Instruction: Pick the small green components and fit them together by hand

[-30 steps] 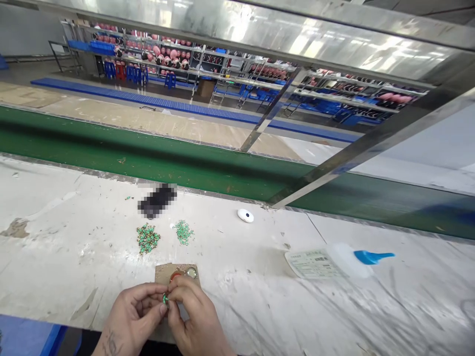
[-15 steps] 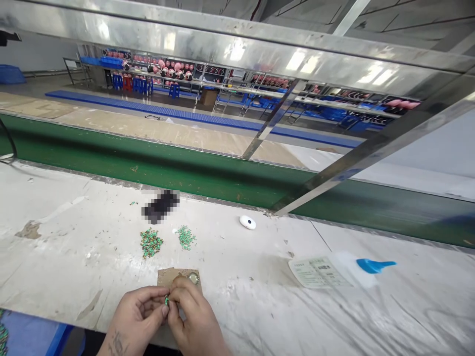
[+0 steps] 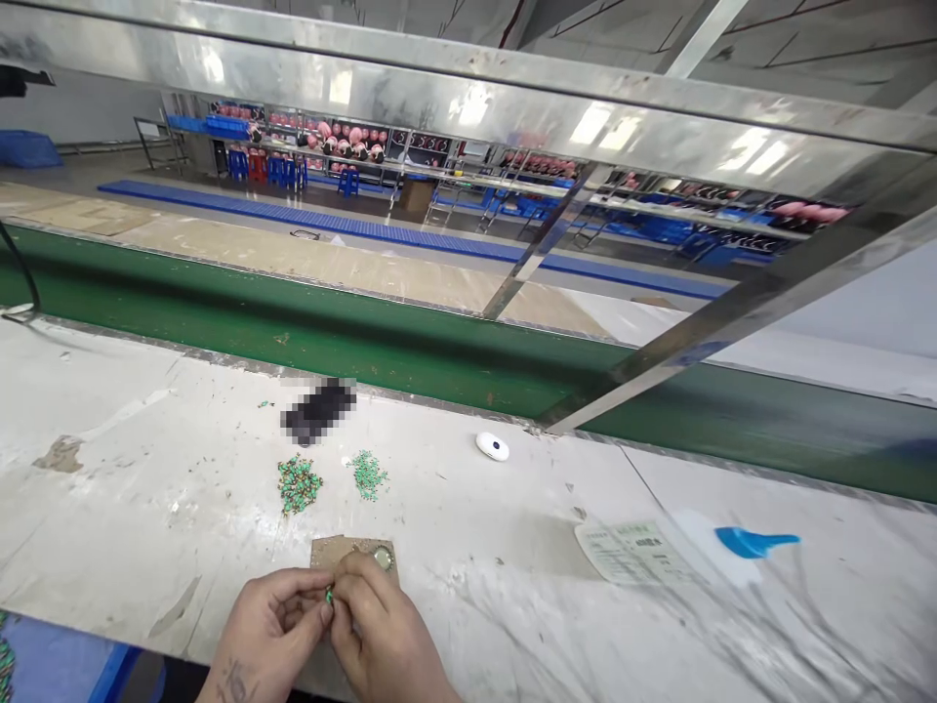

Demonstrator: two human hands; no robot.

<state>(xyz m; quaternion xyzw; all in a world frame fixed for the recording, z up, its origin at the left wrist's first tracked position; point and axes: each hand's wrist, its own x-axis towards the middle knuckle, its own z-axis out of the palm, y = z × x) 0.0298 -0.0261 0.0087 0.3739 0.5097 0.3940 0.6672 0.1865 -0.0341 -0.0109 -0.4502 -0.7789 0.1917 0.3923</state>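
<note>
Left hand [image 3: 267, 625]: thumb and forefinger pinched on a small green piece [image 3: 329, 595]. Right hand [image 3: 385, 625]: fingertips bunched against the piece; whether gripping, cannot tell. Card [image 3: 328, 551]: just beyond, partly covered. Bottle [image 3: 707, 547]: well to the right; printed label [image 3: 619, 552], too blurred to read. Two green piles [image 3: 299, 485]: past the card. Bench [image 3: 475, 605]: surface stretching from hands to bottle. Green belt [image 3: 410, 344]: along the far edge.

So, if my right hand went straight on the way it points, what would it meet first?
Probably the small green piece pinched in your left hand; whether the right hand already touches it is unclear.
</note>
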